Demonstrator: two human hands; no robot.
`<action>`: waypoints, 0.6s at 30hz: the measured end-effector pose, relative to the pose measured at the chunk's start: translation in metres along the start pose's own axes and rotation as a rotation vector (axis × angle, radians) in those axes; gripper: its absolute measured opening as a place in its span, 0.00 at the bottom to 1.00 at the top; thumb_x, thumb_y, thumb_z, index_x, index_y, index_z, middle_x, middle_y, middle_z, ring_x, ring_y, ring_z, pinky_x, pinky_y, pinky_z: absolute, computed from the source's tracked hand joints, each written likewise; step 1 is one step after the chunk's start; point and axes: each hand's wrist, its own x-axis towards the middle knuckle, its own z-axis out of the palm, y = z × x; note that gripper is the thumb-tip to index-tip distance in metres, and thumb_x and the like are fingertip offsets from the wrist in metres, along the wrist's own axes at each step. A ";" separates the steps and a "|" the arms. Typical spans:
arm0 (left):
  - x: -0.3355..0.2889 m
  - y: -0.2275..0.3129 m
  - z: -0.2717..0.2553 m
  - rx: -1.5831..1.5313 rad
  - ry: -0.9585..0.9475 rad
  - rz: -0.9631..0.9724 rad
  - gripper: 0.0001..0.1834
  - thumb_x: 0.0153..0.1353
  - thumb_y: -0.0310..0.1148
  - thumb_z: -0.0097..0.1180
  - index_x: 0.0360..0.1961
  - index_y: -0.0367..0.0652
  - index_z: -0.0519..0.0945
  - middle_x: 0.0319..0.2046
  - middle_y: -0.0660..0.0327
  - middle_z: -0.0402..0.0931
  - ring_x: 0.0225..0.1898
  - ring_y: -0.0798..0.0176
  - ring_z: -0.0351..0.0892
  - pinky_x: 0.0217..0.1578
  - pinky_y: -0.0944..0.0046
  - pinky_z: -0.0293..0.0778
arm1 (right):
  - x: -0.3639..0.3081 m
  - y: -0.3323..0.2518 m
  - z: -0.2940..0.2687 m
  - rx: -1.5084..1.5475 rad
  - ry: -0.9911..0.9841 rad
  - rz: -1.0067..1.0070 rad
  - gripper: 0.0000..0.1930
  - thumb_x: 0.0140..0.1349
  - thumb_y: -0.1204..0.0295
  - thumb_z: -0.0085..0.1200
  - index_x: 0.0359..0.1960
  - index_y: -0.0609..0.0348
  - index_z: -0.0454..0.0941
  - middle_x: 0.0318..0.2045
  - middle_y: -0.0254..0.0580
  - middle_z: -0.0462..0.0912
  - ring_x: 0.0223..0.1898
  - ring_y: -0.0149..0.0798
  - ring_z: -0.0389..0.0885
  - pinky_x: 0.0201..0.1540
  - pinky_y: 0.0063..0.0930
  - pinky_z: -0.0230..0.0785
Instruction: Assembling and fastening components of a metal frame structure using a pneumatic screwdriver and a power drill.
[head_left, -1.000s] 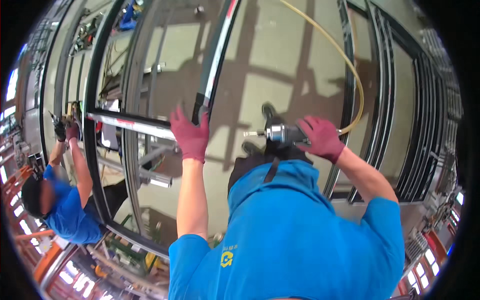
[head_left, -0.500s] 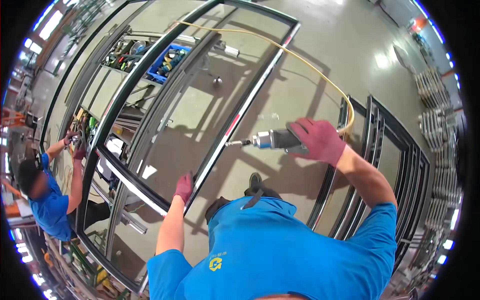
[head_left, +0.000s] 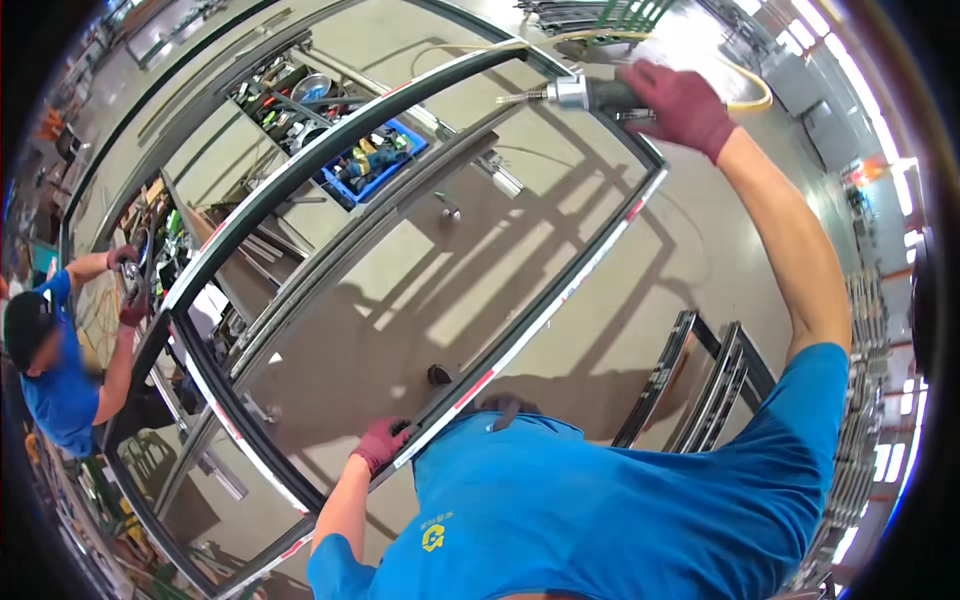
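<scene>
My right hand (head_left: 685,108), in a dark red glove, is closed around a pneumatic screwdriver (head_left: 572,94) with a long bit. The tool points left, over the far right corner of a large dark metal frame (head_left: 560,290) with white and red tape along its edges. A yellow air hose (head_left: 752,90) trails from behind the tool. At the frame's near bar, my gloved left hand (head_left: 380,444) has its fingers curled against the bar, close to the near corner. Whether the bit touches the frame cannot be made out.
A co-worker (head_left: 62,360) in blue stands at the left, hands at the frame's far side. Under the frame are a blue bin (head_left: 385,165) of tools and grey metal profiles (head_left: 370,222). More dark frames (head_left: 700,390) stand at the right, behind my right arm.
My right hand has carried the screwdriver forward, from over the near bar to the far right corner. My left hand stays at the near bar. The view has shifted.
</scene>
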 end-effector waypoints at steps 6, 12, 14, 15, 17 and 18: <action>0.015 0.078 -0.016 0.361 0.007 0.049 0.19 0.70 0.47 0.54 0.57 0.54 0.83 0.51 0.48 0.84 0.54 0.40 0.82 0.56 0.46 0.77 | 0.194 0.043 0.077 0.057 0.282 -0.194 0.33 0.59 0.55 0.68 0.64 0.49 0.70 0.53 0.43 0.79 0.50 0.50 0.85 0.46 0.45 0.81; 0.008 0.083 0.005 0.253 0.291 -0.084 0.12 0.69 0.41 0.55 0.47 0.50 0.83 0.46 0.51 0.85 0.51 0.40 0.82 0.53 0.44 0.76 | 0.423 -0.008 0.229 0.199 0.091 -0.371 0.30 0.61 0.56 0.68 0.62 0.51 0.72 0.53 0.48 0.79 0.52 0.55 0.84 0.51 0.52 0.77; 0.015 0.094 -0.001 0.269 0.390 -0.128 0.11 0.67 0.41 0.57 0.45 0.49 0.83 0.45 0.52 0.85 0.51 0.41 0.82 0.53 0.44 0.75 | 0.477 -0.042 0.273 0.197 -0.082 -0.363 0.29 0.62 0.55 0.67 0.61 0.52 0.73 0.54 0.48 0.80 0.55 0.54 0.84 0.52 0.51 0.77; 0.011 0.107 -0.004 0.280 0.450 -0.158 0.13 0.63 0.45 0.61 0.42 0.49 0.83 0.43 0.54 0.84 0.49 0.43 0.82 0.52 0.45 0.74 | 0.500 -0.064 0.290 0.200 -0.144 -0.349 0.29 0.62 0.55 0.67 0.61 0.52 0.74 0.54 0.48 0.80 0.55 0.53 0.84 0.53 0.50 0.77; 0.009 0.136 -0.021 0.285 0.514 -0.210 0.16 0.60 0.49 0.64 0.39 0.49 0.82 0.41 0.55 0.84 0.48 0.44 0.81 0.51 0.46 0.73 | 0.547 -0.099 0.334 0.207 -0.163 -0.362 0.27 0.63 0.54 0.66 0.59 0.51 0.75 0.55 0.47 0.81 0.55 0.53 0.84 0.53 0.50 0.77; 0.006 0.151 -0.029 0.355 0.531 -0.238 0.20 0.54 0.53 0.68 0.38 0.49 0.82 0.39 0.56 0.83 0.45 0.46 0.82 0.49 0.47 0.73 | 0.569 -0.113 0.356 0.214 -0.201 -0.384 0.27 0.63 0.53 0.66 0.60 0.49 0.75 0.57 0.45 0.81 0.56 0.52 0.84 0.54 0.50 0.77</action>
